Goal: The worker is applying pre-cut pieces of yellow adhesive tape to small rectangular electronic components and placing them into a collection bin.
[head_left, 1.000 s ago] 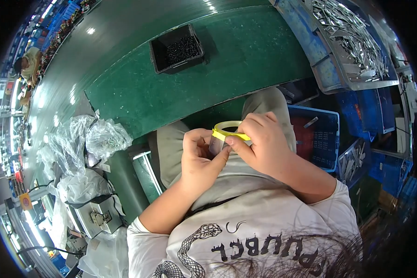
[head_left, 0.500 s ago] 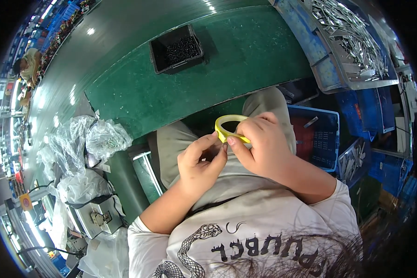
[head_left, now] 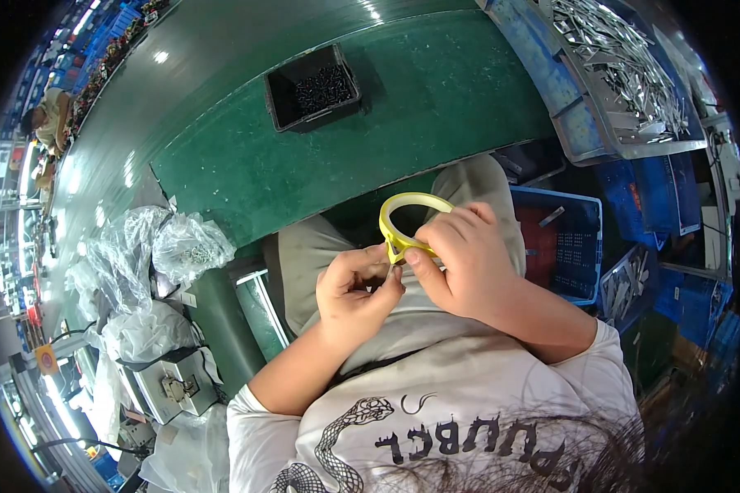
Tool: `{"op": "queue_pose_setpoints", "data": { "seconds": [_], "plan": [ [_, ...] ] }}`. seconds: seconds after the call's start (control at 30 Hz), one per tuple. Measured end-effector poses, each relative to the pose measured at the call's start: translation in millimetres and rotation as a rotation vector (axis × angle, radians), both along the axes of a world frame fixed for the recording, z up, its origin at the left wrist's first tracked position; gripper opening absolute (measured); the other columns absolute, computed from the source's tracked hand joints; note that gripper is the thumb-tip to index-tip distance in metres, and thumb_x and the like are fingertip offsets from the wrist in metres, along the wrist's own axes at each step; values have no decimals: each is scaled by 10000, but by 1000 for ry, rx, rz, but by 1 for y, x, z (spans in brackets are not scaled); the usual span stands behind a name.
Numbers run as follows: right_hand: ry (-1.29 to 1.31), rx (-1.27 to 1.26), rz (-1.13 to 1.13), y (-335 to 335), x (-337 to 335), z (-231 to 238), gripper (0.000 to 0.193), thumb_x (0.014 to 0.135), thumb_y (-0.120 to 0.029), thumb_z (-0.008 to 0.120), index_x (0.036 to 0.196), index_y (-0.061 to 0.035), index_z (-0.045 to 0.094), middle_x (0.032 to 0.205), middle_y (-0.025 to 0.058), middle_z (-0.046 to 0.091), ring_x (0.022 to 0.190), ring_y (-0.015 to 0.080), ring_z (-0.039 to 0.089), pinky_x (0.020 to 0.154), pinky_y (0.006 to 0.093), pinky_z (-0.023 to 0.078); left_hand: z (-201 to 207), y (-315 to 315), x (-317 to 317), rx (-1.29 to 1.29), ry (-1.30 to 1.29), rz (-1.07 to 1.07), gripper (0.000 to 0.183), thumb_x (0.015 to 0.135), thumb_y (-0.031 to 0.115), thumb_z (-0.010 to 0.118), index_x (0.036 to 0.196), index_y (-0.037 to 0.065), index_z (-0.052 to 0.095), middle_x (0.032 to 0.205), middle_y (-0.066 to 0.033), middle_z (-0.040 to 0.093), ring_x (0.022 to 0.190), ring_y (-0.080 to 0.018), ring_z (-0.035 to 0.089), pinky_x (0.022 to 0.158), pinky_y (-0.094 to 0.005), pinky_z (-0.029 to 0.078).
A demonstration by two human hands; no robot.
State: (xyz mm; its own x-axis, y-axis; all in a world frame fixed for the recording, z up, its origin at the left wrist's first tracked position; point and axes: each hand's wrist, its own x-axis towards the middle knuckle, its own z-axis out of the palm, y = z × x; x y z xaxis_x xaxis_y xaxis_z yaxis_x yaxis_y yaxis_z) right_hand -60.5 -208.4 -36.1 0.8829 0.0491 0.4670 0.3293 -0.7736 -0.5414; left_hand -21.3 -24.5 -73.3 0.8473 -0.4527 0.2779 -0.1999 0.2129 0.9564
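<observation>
Showing yellow (paler inside), the tape roll (head_left: 386, 220) sits pinched in right grip (head_left: 467, 264), its pointed corner (head_left: 395, 251) in left grip (head_left: 352, 296).

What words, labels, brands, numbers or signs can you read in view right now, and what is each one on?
White shirt: large dark lettering beside a snake drawing; I'm not copying its wording.
Orange sign, far left: too small and blurred to read.
Yellow tape: no readable text.
Black bin: no readable text.
</observation>
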Motion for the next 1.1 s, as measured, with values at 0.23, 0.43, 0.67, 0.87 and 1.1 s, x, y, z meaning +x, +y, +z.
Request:
{"op": "queue_pose_setpoints", "data": {
  "seconds": [0.23, 0.43, 0.67, 0.87, 1.1],
  "plan": [
    [38, -59, -32, 1, -1, 4, 191, 884, -232, 640, 904, -51, 582, 806, 78, 586, 746, 286, 554, 764, 432, 355, 3, -1, -3, -11, 46, 6, 365, 828, -155, 650, 1153, -20, 550, 836, -87, 699, 694, -78, 657, 553, -204, 504],
    [40, -48, -10, 1, -1, 5, 181, 885, -232, 632, 906, -62, 576, 802, 77, 563, 759, 280, 542, 773, 430, 339, 7, 1, -2, -2, 20, -52, 326, 865, -150, 583, 1160, -20, 533, 874, -129, 673, 622, -127, 661, 514, -249, 557],
    [47, -56, 18, 1, -1, 2, 182, 887, -235, 627, 923, -70, 560, 832, 75, 555, 775, 273, 539, 787, 429, 334, 6, 2, -2, -48, 41, -113, 325, 878, -146, 559, 1170, -9, 518, 842, -154, 670, 610, -145, 665, 447, -225, 502],
    [17, -35, 23, 1, -1, -1, 179, 891, -233, 623, 928, -72, 554, 840, 77, 555, 782, 268, 541, 797, 427, 335, 6, 1, -4, -78, 63, -139, 334, 881, -150, 538, 1178, -1, 512, 837, -158, 663, 610, -158, 664, 439, -229, 498],
    [18, -10, 22, 1, 0, -1, 182, 863, -212, 658, 928, -76, 556, 836, 71, 555, 789, 263, 542, 799, 423, 333, 4, 4, -3, -79, 86, -188, 335, 887, -146, 529, 1185, 4, 505, 816, -141, 647, 606, -159, 654, 438, -232, 493]
  ]
}}
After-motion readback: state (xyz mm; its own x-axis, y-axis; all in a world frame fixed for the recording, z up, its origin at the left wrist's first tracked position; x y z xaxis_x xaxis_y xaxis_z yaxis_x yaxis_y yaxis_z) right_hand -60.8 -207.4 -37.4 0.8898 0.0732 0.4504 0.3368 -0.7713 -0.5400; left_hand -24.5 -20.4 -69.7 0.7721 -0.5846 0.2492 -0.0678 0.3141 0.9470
